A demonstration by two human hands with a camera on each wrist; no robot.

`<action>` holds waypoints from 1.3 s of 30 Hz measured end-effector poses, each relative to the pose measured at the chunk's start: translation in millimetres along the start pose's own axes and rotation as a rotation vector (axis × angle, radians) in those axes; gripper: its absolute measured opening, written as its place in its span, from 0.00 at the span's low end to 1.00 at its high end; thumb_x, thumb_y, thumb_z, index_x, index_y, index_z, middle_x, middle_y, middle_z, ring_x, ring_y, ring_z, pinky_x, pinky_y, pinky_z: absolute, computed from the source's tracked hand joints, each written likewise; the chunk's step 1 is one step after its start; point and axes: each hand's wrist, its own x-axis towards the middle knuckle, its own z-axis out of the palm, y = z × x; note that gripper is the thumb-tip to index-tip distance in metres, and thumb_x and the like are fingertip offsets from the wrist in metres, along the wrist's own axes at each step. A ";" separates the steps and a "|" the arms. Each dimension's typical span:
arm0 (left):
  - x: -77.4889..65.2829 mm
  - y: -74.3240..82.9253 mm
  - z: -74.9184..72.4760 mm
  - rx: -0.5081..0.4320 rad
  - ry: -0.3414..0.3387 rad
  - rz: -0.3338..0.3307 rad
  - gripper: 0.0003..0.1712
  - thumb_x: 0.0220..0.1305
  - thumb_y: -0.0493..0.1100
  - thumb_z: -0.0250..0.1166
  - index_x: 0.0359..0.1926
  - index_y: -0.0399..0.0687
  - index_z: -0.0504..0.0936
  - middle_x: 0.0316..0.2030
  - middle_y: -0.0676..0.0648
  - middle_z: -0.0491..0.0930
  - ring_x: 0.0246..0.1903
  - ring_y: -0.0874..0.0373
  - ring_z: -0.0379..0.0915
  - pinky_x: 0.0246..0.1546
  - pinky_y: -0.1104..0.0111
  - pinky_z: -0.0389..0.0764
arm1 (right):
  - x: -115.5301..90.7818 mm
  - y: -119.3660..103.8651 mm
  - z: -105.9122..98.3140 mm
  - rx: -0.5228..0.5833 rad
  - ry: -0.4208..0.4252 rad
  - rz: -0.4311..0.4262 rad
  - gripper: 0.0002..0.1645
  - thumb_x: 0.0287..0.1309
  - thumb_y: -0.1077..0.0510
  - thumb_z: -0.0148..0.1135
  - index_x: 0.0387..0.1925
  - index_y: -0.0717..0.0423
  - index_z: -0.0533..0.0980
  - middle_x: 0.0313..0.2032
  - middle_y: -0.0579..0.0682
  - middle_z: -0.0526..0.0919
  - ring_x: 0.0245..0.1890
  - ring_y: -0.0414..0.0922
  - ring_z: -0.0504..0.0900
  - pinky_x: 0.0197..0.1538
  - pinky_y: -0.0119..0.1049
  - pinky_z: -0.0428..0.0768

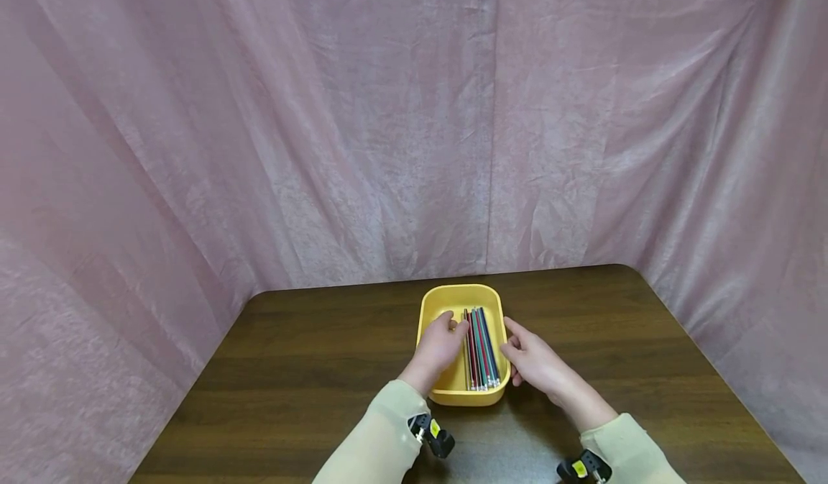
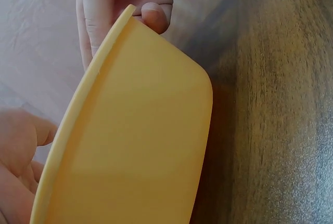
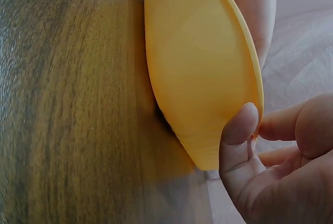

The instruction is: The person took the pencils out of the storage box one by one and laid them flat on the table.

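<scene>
On the table (image 1: 323, 369), the tray's (image 1: 468, 398) long axis is run from near to far, and in its right half a row of pencils (image 1: 480, 347) is laid along much the same line, far ends leaned slightly left, silvery ends turned toward the near wall. The left hand (image 1: 440, 344) is reached over the left rim, its fingertips held just beside or on the leftmost pencils; whether any are gripped cannot be told. By the right hand (image 1: 537, 362) the tray's right rim is pinched, so the tray is set left of that grip, with the pencils just inside the wall. In the left wrist view the left hand is partly hidden by the tray and cut off at the edge; the pencils are concealed in both wrist views, and the contact between tray and table is hard to make out.
</scene>
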 end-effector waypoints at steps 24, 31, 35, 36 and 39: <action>2.1 4.4 1.9 0.030 -0.058 -0.012 0.32 0.82 0.51 0.62 0.73 0.31 0.77 0.57 0.38 0.88 0.59 0.45 0.83 0.65 0.51 0.81 | -6.4 -1.2 -0.3 0.055 0.016 0.046 0.41 0.82 0.67 0.52 0.86 0.69 0.48 0.43 0.62 0.77 0.26 0.49 0.77 0.27 0.40 0.85; 3.6 5.4 3.2 0.051 -0.066 -0.007 0.29 0.83 0.49 0.62 0.69 0.30 0.80 0.57 0.36 0.87 0.58 0.44 0.83 0.65 0.50 0.81 | -6.6 -1.6 -0.5 0.088 0.017 0.040 0.42 0.81 0.68 0.52 0.86 0.70 0.47 0.43 0.62 0.76 0.26 0.49 0.77 0.26 0.41 0.85; 2.3 6.3 2.7 0.077 -0.064 -0.011 0.26 0.82 0.50 0.63 0.65 0.32 0.83 0.58 0.37 0.87 0.58 0.45 0.83 0.64 0.51 0.82 | -5.9 -0.5 0.1 0.097 0.019 0.042 0.42 0.81 0.69 0.51 0.86 0.70 0.46 0.43 0.62 0.75 0.26 0.48 0.77 0.26 0.41 0.86; 2.1 6.6 2.5 0.080 -0.064 -0.014 0.25 0.82 0.50 0.63 0.63 0.33 0.84 0.57 0.38 0.87 0.57 0.46 0.83 0.63 0.51 0.82 | -5.7 -0.4 0.3 0.098 0.017 0.040 0.42 0.81 0.69 0.51 0.86 0.71 0.46 0.43 0.62 0.75 0.26 0.48 0.77 0.26 0.41 0.87; 1.7 6.8 1.8 0.091 -0.072 -0.027 0.21 0.82 0.50 0.64 0.56 0.35 0.87 0.51 0.41 0.88 0.49 0.50 0.82 0.57 0.55 0.84 | -5.5 -0.5 0.9 0.108 0.019 0.042 0.42 0.81 0.69 0.51 0.86 0.70 0.46 0.43 0.62 0.75 0.26 0.49 0.77 0.27 0.43 0.88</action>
